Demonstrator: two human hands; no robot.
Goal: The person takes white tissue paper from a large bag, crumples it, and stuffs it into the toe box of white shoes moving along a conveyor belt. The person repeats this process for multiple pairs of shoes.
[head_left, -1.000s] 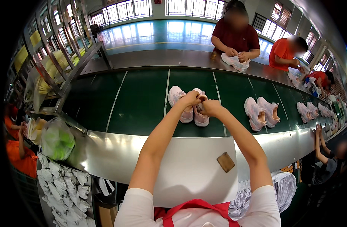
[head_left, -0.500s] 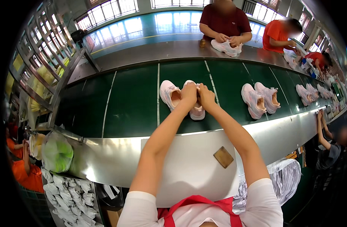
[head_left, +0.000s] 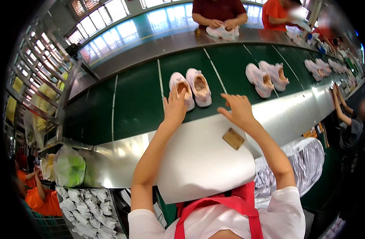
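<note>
A pair of pale pink-white sneakers stands side by side on the green conveyor belt (head_left: 136, 95), toes pointing away from me. Over the near part of the left sneaker (head_left: 177, 77) lies my left hand (head_left: 174, 109), fingers stretched out; whether it touches the shoe I cannot tell. The right sneaker (head_left: 205, 100) stands free of both hands, its tan lining showing. My right hand (head_left: 239, 110) hovers to the right of the pair near the belt's close edge, open with thumb and fingers apart and nothing in it.
A brown block (head_left: 233, 138) rests on the white sheet (head_left: 198, 159) before me. More sneakers (head_left: 266, 79) stand farther right on the belt. Across it, a person in dark red (head_left: 218, 11) handles a shoe. White wrapped bundles (head_left: 89, 209) fill a tray at lower left; a metal rack (head_left: 51, 115) stands left.
Both hands have let go of the right sneaker and drawn back toward me, the left over the left sneaker, the right out to the side. The view has shifted a little.
</note>
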